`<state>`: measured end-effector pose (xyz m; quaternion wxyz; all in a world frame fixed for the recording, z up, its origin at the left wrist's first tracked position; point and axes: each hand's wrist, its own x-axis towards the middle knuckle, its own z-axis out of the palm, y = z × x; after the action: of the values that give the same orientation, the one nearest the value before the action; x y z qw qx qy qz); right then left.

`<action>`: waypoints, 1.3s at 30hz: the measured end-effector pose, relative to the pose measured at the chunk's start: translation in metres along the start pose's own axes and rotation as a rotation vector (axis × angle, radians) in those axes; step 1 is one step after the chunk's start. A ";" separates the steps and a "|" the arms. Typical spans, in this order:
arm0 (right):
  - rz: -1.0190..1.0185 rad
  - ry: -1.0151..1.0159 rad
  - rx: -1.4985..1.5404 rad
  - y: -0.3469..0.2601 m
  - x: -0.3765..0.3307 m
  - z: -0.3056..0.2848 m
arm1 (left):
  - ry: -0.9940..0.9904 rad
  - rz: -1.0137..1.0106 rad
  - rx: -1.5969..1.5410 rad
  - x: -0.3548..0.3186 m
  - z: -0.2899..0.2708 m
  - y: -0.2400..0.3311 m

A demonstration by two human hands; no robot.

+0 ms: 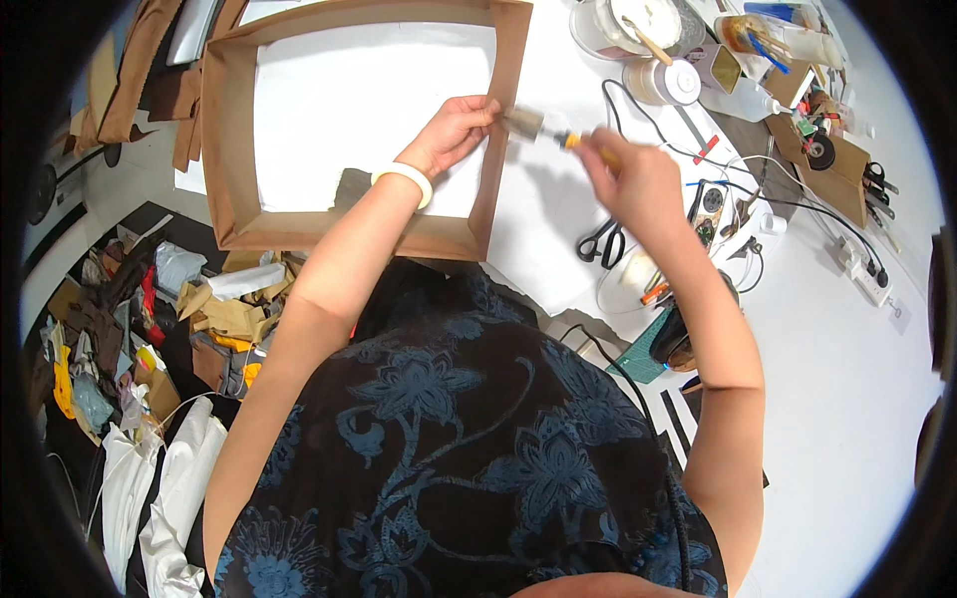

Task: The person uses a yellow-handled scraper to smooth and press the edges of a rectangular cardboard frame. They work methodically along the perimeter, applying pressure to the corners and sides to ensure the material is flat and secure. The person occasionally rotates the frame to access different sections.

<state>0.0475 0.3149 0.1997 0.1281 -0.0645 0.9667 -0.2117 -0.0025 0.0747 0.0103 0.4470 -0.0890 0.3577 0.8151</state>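
Observation:
A shallow rectangular brown leather-like tray point(231, 149) with a white inner base lies on the white work surface. My left hand point(454, 130), with a pale bangle on its wrist, reaches across the tray and pinches the right wall at its top edge. My right hand point(638, 184) is closed around a flat-headed tool point(525, 124) with a yellow and black handle. Its broad greyish head meets the outer side of that wall, close to my left fingertips. Blur hides whether the head is a blade or bristles. A dark patch point(351, 187) shows inside the tray beside my left forearm.
Black-handled scissors point(602, 244) lie right of the tray. A white tub point(638, 25) and a lidded jar point(663, 82) stand at the back right, near cables. A green cutting mat point(638, 349) lies nearer. Scraps point(234, 319) pile at lower left; a power strip point(865, 271) sits far right.

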 end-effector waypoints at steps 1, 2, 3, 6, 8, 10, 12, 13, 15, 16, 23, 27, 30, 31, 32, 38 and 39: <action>-0.042 0.024 0.046 0.001 -0.007 0.005 | 0.003 -0.012 -0.002 0.001 -0.004 0.000; -0.037 0.021 0.042 0.001 -0.009 0.006 | 0.000 -0.029 -0.004 0.001 -0.004 0.001; -0.039 0.042 0.021 0.001 -0.002 0.005 | 0.014 -0.024 -0.017 0.001 -0.003 -0.001; -0.031 0.124 0.032 0.000 0.030 -0.005 | 0.037 -0.061 -0.035 0.000 0.002 0.003; -0.039 0.093 0.008 0.003 0.027 -0.003 | 0.065 -0.052 -0.074 0.000 0.006 0.006; -0.035 0.030 -0.007 0.002 0.011 -0.002 | 0.116 0.016 -0.155 0.004 0.005 0.005; -0.021 -0.011 0.002 0.000 0.006 -0.002 | -0.060 0.061 -0.233 0.013 0.000 0.018; -0.017 0.001 0.002 0.000 0.010 -0.003 | -0.128 0.077 -0.242 0.023 -0.003 0.028; -0.020 0.035 -0.003 0.004 0.021 -0.008 | 0.062 0.069 -0.135 0.027 0.025 0.048; -0.019 0.058 0.016 0.006 0.029 -0.012 | 0.033 0.075 -0.070 0.035 0.018 0.046; -0.057 0.002 -0.048 0.007 0.022 -0.016 | -0.012 0.052 -0.044 0.055 -0.004 0.044; -0.051 0.105 -0.003 0.016 0.047 -0.017 | 0.057 0.063 -0.005 0.057 0.004 0.045; -0.049 0.037 -0.003 0.016 0.027 -0.010 | 0.124 0.070 -0.013 0.053 0.009 0.045; -0.046 -0.006 -0.010 0.015 0.021 -0.008 | 0.117 0.071 -0.030 0.053 0.007 0.044; -0.049 0.007 0.015 0.016 0.024 -0.008 | 0.063 0.073 -0.043 0.054 -0.001 0.043; -0.045 0.215 0.121 0.040 0.055 0.002 | 0.124 0.049 0.001 0.052 0.013 0.045; -0.003 0.158 0.152 0.040 0.049 0.004 | 0.118 0.052 0.001 0.055 0.001 0.042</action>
<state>-0.0013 0.3412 0.1687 0.0560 -0.0390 0.9548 -0.2892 -0.0681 0.0970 0.0065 0.4039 -0.1275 0.3862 0.8194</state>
